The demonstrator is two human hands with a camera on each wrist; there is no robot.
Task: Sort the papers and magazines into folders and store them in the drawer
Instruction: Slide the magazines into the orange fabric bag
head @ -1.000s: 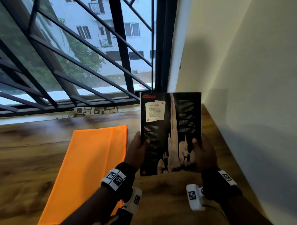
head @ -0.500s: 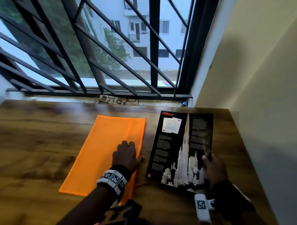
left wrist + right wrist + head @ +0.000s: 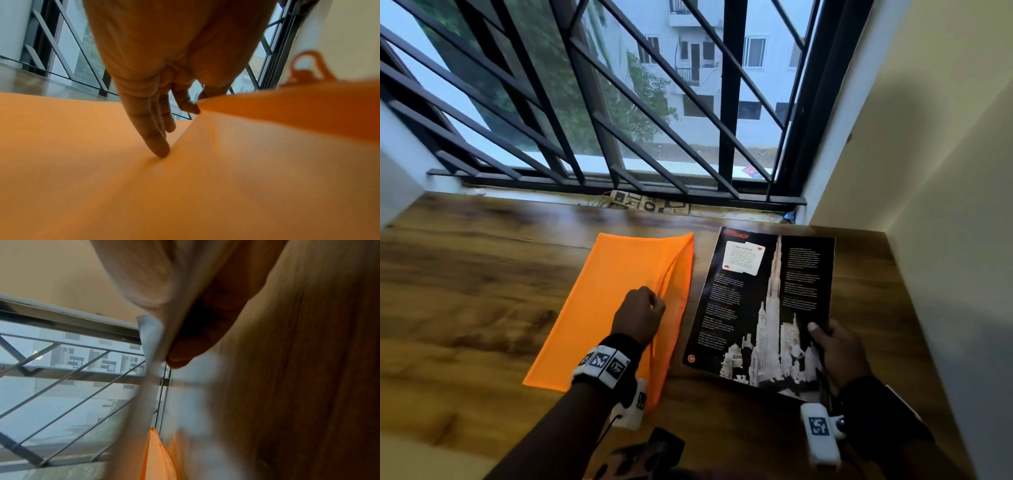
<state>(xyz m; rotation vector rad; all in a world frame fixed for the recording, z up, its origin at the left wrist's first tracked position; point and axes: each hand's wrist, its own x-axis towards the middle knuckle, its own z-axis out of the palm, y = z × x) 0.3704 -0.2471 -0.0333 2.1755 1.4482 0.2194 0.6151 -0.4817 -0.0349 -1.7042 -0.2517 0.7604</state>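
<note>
On the wooden table (image 3: 482, 294) an orange folder (image 3: 599, 308) lies flat left of a dark magazine (image 3: 763, 308), the two just beside each other below the barred window (image 3: 619, 102). The left hand (image 3: 639, 316) rests on the folder, its grip pinching the folder's top flap (image 3: 287, 104) up off the lower sheet while its other fingers (image 3: 156, 142) press down. The right hand (image 3: 839, 349) grips the magazine's near right corner, thumb on the cover.

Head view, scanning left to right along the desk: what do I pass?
Bare wooden desk → orange folder → left hand pinching its flap → dark magazine → right hand holding the magazine's corner → cream wall.
</note>
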